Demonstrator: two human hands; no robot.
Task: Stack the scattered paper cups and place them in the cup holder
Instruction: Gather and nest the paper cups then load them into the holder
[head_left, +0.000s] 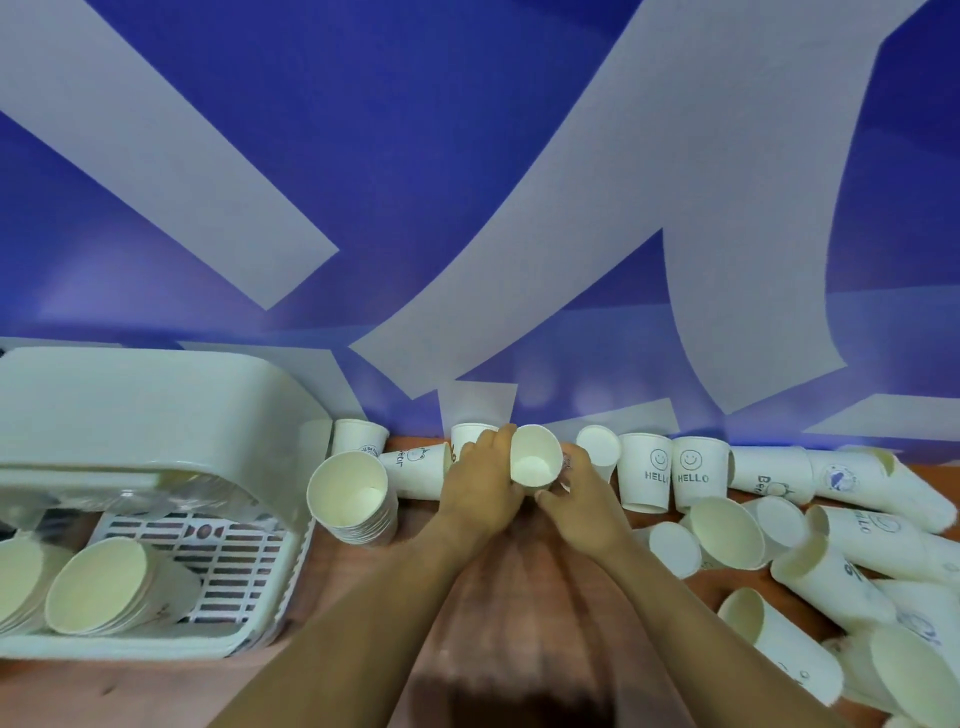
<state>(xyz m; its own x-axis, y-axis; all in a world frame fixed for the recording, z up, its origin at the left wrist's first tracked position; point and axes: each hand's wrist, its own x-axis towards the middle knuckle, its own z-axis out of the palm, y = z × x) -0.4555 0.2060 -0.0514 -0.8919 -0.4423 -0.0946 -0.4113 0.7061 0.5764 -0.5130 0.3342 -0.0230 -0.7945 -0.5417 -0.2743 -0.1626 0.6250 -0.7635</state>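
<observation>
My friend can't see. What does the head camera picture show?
Two hands, left hand and right hand, hold one paper cup above a wooden table. Loose cups lie scattered right; a white cup holder with stacked cups sits left.

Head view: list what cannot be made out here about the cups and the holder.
- Held cup: its print and lower wall, covered by the left hand and right hand, head view.
- Cup holder: its left part, cut off by the left edge.
- Stack in the holder: cup count, rims too close together.
- Scattered cups at right: some cut off by the right and bottom edges.
</observation>
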